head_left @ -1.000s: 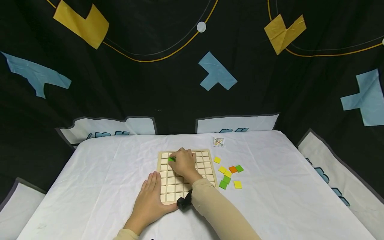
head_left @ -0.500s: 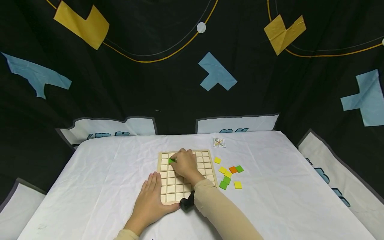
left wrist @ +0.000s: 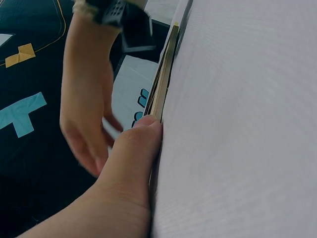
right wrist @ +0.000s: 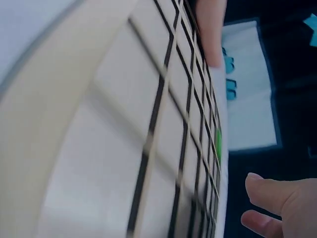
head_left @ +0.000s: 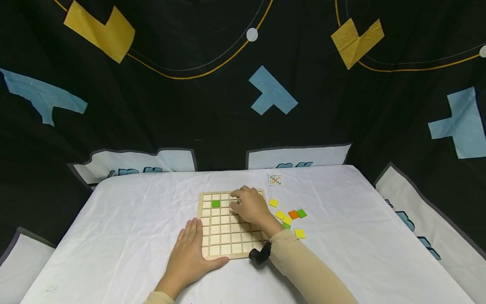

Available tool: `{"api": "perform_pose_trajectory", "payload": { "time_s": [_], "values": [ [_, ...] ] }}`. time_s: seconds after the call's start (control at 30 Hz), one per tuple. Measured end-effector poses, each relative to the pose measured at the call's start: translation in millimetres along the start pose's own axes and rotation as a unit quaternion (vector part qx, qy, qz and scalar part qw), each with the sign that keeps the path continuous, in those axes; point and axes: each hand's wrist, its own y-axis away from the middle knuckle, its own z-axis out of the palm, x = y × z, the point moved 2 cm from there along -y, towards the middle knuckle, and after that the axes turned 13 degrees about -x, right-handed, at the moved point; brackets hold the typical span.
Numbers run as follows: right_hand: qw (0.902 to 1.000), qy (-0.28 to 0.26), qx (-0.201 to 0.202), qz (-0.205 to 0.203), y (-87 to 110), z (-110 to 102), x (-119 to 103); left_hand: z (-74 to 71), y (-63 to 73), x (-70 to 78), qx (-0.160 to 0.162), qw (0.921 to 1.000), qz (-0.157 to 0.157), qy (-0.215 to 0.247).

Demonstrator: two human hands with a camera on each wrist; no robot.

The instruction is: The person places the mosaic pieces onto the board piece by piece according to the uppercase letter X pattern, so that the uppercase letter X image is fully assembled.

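A square wooden grid board (head_left: 215, 229) lies on the white-covered table. One green square tile (head_left: 215, 204) sits in a cell of its second row from the top, toward the left. My left hand (head_left: 188, 253) steadies the board, straight fingers against its left edge and thumb by the bottom edge; the left wrist view has that thumb (left wrist: 133, 148) touching the rim. Over the board's upper right part hovers my right hand (head_left: 251, 206), holding nothing. Its fingers are loosely bent and apart; the right wrist view shows a gap between thumb and finger (right wrist: 265, 196).
Right of the board lie loose tiles: several yellow ones (head_left: 299, 234), an orange one (head_left: 294, 214) and green ones (head_left: 301, 213), some partly behind my right arm. A small card with a coloured grid pattern (head_left: 275, 180) lies beyond them. A black curtain (head_left: 224, 122) hangs behind the table.
My right hand has let go of the green tile, leaving it in its cell, and has moved right across the board. The left hand stays at the board's corner.
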Motion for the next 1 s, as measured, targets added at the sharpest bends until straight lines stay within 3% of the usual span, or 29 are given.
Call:
{"api": "perform_pose_trajectory", "payload": {
  "time_s": [0.23, 0.6, 0.77, 1.0],
  "values": [
    [0.9997, -0.009, -0.008, 0.021, 30.9, -21.4, 46.5, -0.2, -0.1, 1.9, -0.002, 1.0000, -0.001, 0.002],
    [0.9919, -0.037, -0.030, 0.117, 86.9, -41.6, 130.4, 0.8, -0.9, 2.6, -0.002, 1.0000, 0.006, 0.003],
    [0.9912, -0.038, -0.043, 0.120, 102.0, -45.8, 155.8, 0.5, -0.1, 0.7, 0.000, 1.0000, 0.005, 0.001],
    [0.9932, -0.028, -0.058, 0.097, 111.8, -46.0, 170.5, -0.4, 0.5, 0.6, -0.002, 1.0000, 0.006, 0.002]
  ]
}}
